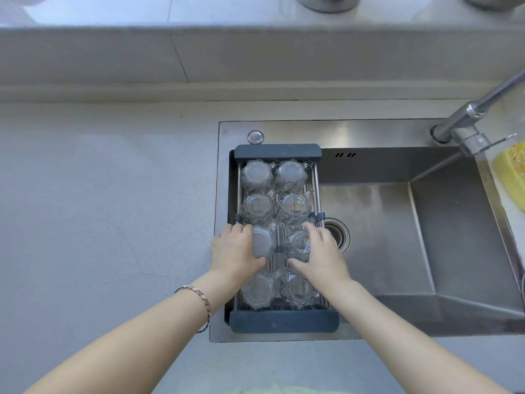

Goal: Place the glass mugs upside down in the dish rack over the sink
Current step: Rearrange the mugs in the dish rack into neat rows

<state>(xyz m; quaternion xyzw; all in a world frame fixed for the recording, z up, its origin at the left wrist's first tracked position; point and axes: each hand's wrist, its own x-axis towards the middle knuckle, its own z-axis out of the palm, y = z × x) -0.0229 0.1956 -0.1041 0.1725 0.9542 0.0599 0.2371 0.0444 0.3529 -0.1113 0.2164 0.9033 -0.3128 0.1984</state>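
Note:
A dark-framed dish rack (279, 321) spans the left end of the steel sink (426, 223). Several clear faceted glass mugs stand upside down in it in two columns, among them the back-left mug (257, 177) and the front-right mug (298, 288). My left hand (233, 250) grips a glass mug (264, 241) in the third row of the left column. My right hand (321, 251) grips another glass mug (297, 244) beside it in the right column. Both held mugs are bottom-up at rack level.
A chrome faucet (468, 120) reaches in from the right over the sink. Something yellow (511, 172) lies at the right edge. The drain (339, 233) shows beside the rack. Grey countertop (99, 209) extends left, with a raised ledge behind.

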